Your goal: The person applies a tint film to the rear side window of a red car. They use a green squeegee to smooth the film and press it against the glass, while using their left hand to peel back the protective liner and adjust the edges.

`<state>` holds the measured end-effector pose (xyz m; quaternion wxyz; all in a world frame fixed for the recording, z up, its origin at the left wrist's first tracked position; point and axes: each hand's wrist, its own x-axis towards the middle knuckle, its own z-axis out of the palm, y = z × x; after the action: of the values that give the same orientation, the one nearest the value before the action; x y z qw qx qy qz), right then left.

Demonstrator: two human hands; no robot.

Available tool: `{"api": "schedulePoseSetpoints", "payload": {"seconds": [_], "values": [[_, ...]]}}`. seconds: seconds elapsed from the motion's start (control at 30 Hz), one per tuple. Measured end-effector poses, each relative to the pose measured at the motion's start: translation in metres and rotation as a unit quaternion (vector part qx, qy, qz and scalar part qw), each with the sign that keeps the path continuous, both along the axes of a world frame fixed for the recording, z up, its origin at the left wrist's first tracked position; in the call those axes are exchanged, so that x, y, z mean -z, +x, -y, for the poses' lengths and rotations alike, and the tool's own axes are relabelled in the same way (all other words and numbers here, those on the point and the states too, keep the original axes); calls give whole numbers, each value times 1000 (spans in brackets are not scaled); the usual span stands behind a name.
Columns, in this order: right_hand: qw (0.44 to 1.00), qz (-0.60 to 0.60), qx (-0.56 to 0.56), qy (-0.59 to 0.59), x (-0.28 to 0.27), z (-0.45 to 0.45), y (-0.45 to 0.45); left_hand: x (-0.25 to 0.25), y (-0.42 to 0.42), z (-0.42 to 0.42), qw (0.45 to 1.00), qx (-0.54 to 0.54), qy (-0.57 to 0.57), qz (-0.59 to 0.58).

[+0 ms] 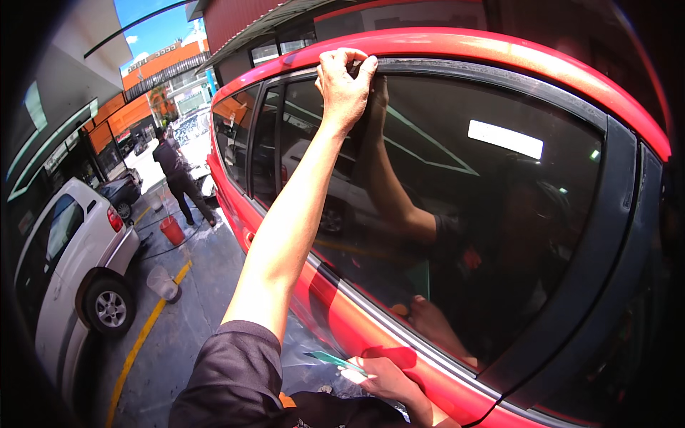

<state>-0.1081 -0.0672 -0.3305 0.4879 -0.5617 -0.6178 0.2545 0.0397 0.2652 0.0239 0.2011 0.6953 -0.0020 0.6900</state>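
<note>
My left hand (345, 85) is raised to the top edge of a red car's dark tinted door window (455, 214). Its thumb and bent fingertips touch the black upper trim (428, 66); whether they pinch anything thin is hard to see. Low down beside the red door panel (342, 315), my right hand (388, 377) grips a thin green flat blade, like a squeegee card (334, 359), which points left. The glass mirrors both of my arms and the blade. A white rectangular patch (505, 140) shows on the upper right of the glass.
A white vehicle (80, 267) stands at left, past a yellow floor line (142, 342). A translucent bucket (162, 282) and a red bucket (172, 231) are on the ground, near a dark hose (160, 254). Farther off, a person (174, 166) stands beside a foam-covered car (192, 134).
</note>
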Motion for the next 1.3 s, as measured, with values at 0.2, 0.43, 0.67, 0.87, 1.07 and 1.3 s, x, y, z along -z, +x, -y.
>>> {"api": "schedulePoseSetpoints", "payload": {"seconds": [0.2,0.43,0.67,0.87,1.07,1.3], "values": [[1000,5,-1,-16,-4,-2,-3,-3,5,-12,999,-45,-23,4],[1000,6,11,-24,-13,-10,-4,-4,5,-35,995,-49,-82,16],[999,-10,22,-22,-13,2,-8,0,1,3,983,-179,25,16],[988,-17,70,-136,-37,0,-13,-5,6,6,988,-154,19,11],[984,-39,140,-103,-50,-6,-38,-5,-3,39,978,-68,191,43],[978,-59,199,-33,-25,-41,-68,-19,7,37,959,-83,261,79]]}}
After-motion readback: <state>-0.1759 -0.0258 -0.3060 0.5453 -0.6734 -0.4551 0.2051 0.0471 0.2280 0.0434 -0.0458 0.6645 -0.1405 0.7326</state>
